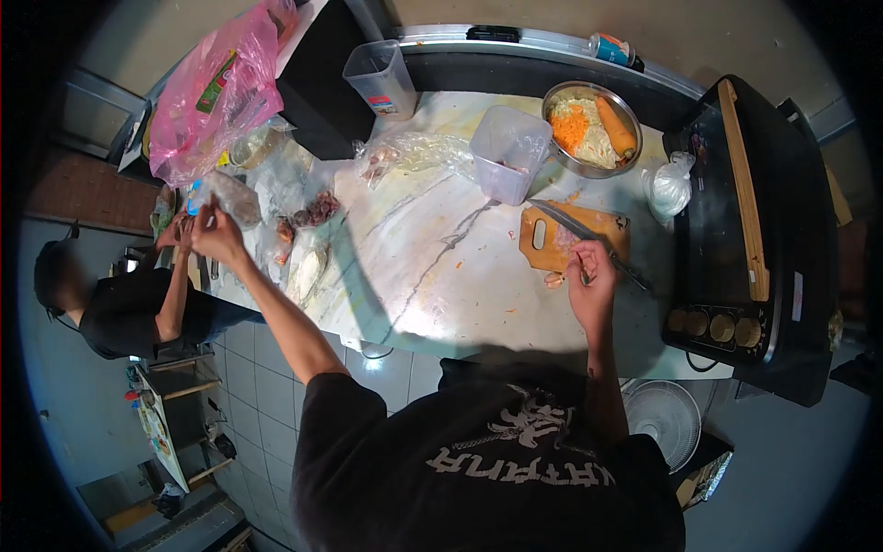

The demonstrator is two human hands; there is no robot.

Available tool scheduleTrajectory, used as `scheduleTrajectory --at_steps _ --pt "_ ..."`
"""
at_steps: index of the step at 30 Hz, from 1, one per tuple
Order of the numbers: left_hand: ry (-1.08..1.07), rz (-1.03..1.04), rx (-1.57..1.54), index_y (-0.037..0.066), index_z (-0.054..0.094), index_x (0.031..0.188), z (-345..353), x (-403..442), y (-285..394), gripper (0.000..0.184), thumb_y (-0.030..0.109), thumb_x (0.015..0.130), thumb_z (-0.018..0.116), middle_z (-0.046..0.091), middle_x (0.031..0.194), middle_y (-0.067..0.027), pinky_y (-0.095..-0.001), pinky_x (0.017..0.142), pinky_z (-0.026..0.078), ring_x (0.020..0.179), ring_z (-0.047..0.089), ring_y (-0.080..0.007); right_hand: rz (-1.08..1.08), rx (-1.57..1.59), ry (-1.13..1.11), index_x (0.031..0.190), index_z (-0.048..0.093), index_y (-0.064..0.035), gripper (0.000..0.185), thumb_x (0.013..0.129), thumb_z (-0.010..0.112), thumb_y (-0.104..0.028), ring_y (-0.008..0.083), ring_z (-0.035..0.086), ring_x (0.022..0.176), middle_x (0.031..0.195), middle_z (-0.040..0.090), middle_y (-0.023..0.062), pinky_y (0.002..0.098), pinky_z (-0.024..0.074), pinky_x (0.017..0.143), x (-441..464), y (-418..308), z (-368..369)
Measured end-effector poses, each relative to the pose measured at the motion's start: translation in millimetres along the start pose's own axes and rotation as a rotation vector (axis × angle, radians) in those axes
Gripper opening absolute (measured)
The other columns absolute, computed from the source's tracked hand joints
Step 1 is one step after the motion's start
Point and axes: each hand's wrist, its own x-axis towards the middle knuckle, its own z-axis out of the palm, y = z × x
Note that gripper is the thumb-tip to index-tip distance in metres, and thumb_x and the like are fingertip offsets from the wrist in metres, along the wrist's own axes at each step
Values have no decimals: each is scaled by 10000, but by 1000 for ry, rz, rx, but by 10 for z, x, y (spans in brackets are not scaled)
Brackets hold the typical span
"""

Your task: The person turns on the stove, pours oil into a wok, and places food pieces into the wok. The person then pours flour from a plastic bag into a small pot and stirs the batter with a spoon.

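My left hand (218, 237) is stretched out to the left over the cluttered plastic bags, its fingers bent together; whatever it may hold is too small to make out. On the right, my right hand (590, 269) is curled above the lower edge of a wooden cutting board (531, 241), close to the handle of a black knife (561, 219). The knife lies slanted across the board, beside chopped pinkish pieces. Small peeled-looking pieces (554, 280) lie at the board's lower edge. Behind the board stand a clear plastic container (510, 156) and a metal bowl (593, 169) with shredded food and a carrot.
Another person (138, 299) stands at the far left, hands near the bags. A pink bag (216, 92) hangs at the upper left. A black oven (745, 239) and a tied white bag (670, 189) are on the right. Another clear container (382, 81) stands at the back.
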Motion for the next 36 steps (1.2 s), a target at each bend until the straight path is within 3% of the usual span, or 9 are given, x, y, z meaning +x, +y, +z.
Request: scheduleTrajectory --at_steps 3,10,14,15,16,19,22,30,36 --pt "-153 -22 -213 -114 659 895 -569 181 477 213 94 852 678 684 763 -99 -238 617 491 675 610 -99 15 27 -13 924 540 9 70 863 547 43 109 580 707 781 595 70 253 474 669 -55 -49 25" --pt "-584 -308 -1119 -63 675 914 -1104 -272 1566 92 -25 830 668 679 858 -98 -268 745 515 801 644 -142 101 284 -319 950 561 18 76 878 579 4 101 585 747 824 606 43 232 463 708 -303 -249 122" --pt "-942 -262 -1345 -51 678 891 -1232 -675 2506 92 -74 803 661 658 814 -87 -241 678 480 725 610 -121 185 725 -415 1133 553 9 310 900 632 -180 139 573 941 1010 588 68 301 472 842 -443 -335 175" --pt "-1070 -215 -1432 -48 674 877 -1196 -776 2642 83 -69 797 673 648 807 -84 -227 650 468 739 611 -122 191 840 -441 1283 456 -1 608 848 693 -354 195 502 1147 1201 531 89 394 414 980 -493 -230 172" --pt "-1123 -230 -1535 -53 664 835 -1209 -891 2919 56 -70 786 685 628 778 -75 -211 599 426 706 582 -108 173 845 -386 1283 456 -1 608 848 693 -354 195 502 1147 1201 531 89 394 414 980 -556 -153 188" --pt "-1360 7 -1639 -66 662 805 -1267 -1172 3383 42 -71 779 695 583 726 -49 -210 557 366 638 480 -83 74 1278 -181 1436 211 -41 1058 684 789 -510 259 261 1371 1433 346 81 487 193 1133 -779 -224 72" --pt "-1578 107 -1708 -57 671 826 -1589 -1458 3718 53 -70 781 696 573 720 -37 -204 558 368 644 472 -70 -142 1269 24 1448 156 -38 1100 680 798 -495 268 276 1362 1434 338 77 484 209 1127 -1233 -251 -88" --pt "-2041 516 -1799 -58 677 856 -3185 -2456 3554 61 -53 797 691 581 719 -28 -206 558 397 622 487 -53 -162 1149 614 1422 210 -17 920 785 731 -428 287 396 1290 1386 386 148 461 354 1056 -3468 -357 -17" --pt "-2261 1132 -2031 -87 649 868 -4758 -3111 2996 104 -53 783 699 590 757 -47 -218 660 465 704 540 -85 -308 921 1239 1389 277 -5 803 844 646 -464 279 472 1222 1331 449 149 423 428 1001 -5511 -789 505"
